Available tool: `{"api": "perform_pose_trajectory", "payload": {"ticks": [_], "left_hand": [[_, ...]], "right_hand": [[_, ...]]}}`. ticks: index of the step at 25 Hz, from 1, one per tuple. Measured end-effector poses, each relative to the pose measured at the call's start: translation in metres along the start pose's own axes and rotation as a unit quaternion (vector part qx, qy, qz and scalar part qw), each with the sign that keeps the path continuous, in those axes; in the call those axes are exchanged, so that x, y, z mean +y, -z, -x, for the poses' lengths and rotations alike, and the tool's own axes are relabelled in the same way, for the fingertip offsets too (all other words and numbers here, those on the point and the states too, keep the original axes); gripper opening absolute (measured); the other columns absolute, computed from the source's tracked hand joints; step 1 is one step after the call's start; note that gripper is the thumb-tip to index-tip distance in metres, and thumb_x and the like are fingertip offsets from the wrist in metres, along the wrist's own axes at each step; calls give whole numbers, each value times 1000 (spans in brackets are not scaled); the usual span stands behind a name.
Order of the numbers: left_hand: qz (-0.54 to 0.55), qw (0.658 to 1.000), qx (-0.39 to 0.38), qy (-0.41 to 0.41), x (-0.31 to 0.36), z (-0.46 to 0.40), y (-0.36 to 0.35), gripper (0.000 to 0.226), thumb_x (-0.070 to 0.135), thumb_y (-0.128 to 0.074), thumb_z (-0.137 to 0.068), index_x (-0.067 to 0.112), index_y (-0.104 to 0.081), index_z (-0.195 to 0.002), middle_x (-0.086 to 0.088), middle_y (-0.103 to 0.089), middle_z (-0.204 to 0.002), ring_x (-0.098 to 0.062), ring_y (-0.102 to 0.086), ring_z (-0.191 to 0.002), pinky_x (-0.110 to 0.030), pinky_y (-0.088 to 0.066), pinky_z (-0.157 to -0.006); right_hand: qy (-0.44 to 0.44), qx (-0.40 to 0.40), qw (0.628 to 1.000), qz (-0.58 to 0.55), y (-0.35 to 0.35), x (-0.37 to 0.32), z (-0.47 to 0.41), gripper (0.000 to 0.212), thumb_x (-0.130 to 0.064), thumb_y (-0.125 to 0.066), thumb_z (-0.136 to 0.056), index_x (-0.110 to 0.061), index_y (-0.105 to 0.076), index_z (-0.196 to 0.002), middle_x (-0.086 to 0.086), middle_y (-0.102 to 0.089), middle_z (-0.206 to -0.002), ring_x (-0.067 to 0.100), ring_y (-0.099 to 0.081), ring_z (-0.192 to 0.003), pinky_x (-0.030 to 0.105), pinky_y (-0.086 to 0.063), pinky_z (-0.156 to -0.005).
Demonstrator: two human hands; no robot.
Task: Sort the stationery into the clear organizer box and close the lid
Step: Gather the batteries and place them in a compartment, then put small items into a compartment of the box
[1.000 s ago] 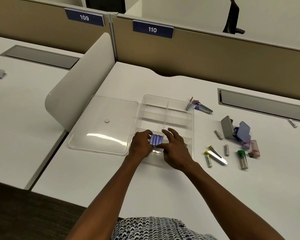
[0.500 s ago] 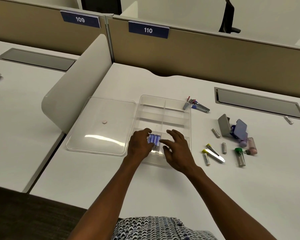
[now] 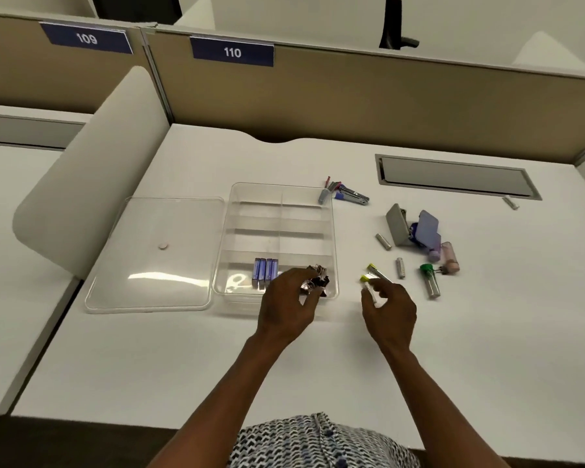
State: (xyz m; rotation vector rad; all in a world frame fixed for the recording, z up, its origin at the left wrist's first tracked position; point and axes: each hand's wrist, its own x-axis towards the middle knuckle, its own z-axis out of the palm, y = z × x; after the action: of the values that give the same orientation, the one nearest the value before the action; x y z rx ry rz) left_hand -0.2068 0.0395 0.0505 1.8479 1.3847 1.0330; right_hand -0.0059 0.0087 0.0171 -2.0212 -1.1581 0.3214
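Now that both hands have left the blue refill tubes (image 3: pixel 266 272) in the clear plastic organizer box (image 3: pixel 282 211), we see our left hand (image 3: pixel 286 305) loosely curled, empty, beside them; right hand (image 3: pixel 390 310) pinches a yellow-capped tube (image 3: pixel 368 286), next for sorting.

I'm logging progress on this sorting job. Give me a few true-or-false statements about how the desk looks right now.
1. The lid lies flat left of the organizer box. True.
2. The blue boxes sit in a front compartment. True.
3. The green-capped tube is inside the box. False: it lies on the desk, right of it.
4. The right hand is over the lid. False: it is near the yellow-tipped items.
5. The box's rear compartments look full. False: they look empty.
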Motion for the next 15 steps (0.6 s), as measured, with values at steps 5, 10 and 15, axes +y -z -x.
{"api": "perform_pose_trajectory", "payload": {"ticks": [5, 10, 15], "left_hand": [[5, 997, -62, -35, 22, 18, -40, 26, 31, -68, -87, 23, -70, -112, 12, -70, -107, 0, -63, -95, -26, -53, -85], [1, 990, -133, -34, 37, 24, -74, 28, 31, -66, -88, 22, -68, -114, 10, -71, -105, -3, -65, -89, -31, -55, -79], [14, 985, -156, 67, 41, 31, -98, 40, 28, -61, -92, 23, -57, -132, 6, -67, -120, -8, -67, -91, -34, -56, -84]], "right_hand": [[-59, -52, 992, 94, 12, 28, -9, 23, -40, -74, -81, -26, -72, -100, -4, -69, -96, 17, -66, -79, 29, -49, -73], [-36, -78, 989, 119, 9, 33, -15, 26, -45, -72, -81, -26, -72, -99, -7, -68, -97, 15, -66, -89, 25, -44, -74], [-99, -84, 991, 15, 18, 35, -23, 15, -38, -76, -79, -23, -76, -84, -8, -73, -83, 10, -67, -79, 25, -49, -75]]}}
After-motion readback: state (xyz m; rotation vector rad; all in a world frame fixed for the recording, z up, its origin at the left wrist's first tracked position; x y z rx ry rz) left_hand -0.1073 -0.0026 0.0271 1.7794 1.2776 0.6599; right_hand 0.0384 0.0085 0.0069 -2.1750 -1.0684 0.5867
